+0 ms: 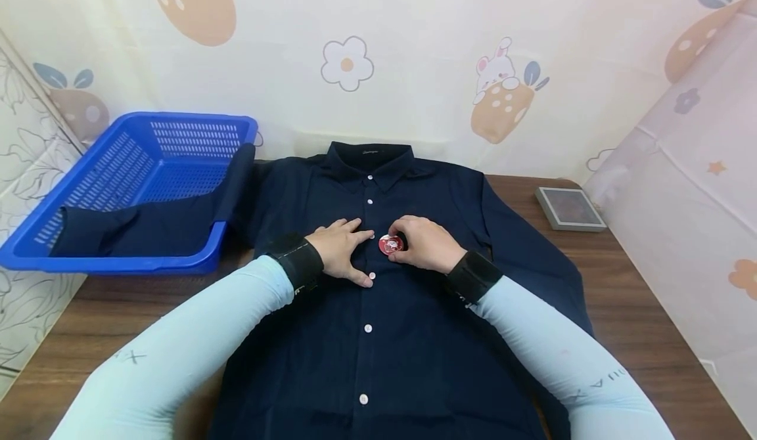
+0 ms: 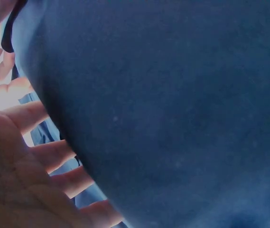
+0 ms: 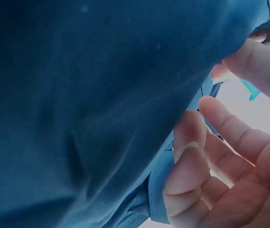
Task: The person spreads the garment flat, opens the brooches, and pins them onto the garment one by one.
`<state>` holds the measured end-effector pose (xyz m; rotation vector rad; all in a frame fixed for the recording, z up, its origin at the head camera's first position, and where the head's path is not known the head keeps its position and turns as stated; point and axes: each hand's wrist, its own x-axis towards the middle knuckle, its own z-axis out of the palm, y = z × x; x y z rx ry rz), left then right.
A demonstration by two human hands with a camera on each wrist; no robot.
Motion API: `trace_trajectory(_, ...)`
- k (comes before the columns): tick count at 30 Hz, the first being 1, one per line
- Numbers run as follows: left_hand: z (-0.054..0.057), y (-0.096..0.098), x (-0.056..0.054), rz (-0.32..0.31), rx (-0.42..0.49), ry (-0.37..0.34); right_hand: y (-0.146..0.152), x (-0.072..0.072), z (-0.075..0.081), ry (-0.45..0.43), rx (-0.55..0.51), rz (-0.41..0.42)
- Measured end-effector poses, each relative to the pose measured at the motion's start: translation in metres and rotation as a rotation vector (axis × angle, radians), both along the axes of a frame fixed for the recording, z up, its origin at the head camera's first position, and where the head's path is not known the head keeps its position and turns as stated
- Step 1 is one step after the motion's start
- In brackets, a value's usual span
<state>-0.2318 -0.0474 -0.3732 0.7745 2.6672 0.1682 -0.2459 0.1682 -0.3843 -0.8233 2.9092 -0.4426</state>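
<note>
A dark navy button-up shirt (image 1: pixel 331 374) lies face up, its collar at the back and its white buttons fastened down the front. My left hand (image 1: pixel 338 249) rests on the chest with fingers spread, thumb and fingertips near the button strip. In the left wrist view its fingers (image 2: pixel 54 154) extend over the blue cloth. Between curled thumb and forefinger, my right hand (image 1: pixel 428 243) pinches a round red badge (image 1: pixel 391 245) against the shirt, just right of the buttons. The right wrist view shows the curled fingers (image 3: pixel 187 175) by the cloth; the badge is hidden there.
A blue plastic basket (image 1: pixel 112 266) stands at the left, with one shirt sleeve (image 1: pixel 160 226) draped into it. At the back right a grey box with a clear lid (image 1: pixel 570 209) sits on the wooden table (image 1: pixel 639 335). A patterned curtain (image 1: pixel 414 52) hangs behind.
</note>
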Motion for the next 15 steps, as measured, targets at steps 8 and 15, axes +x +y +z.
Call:
trace_trajectory(8, -0.0008, -0.0011, -0.0003, -0.003, 0.011, 0.000, -0.0020, 0.0002, -0.0022, -0.016, 0.001, -0.006)
trace_trajectory(15, -0.0043, -0.0013, -0.0023, 0.006, 0.024, -0.002, -0.0010, -0.0015, -0.0017, -0.015, -0.040, 0.005)
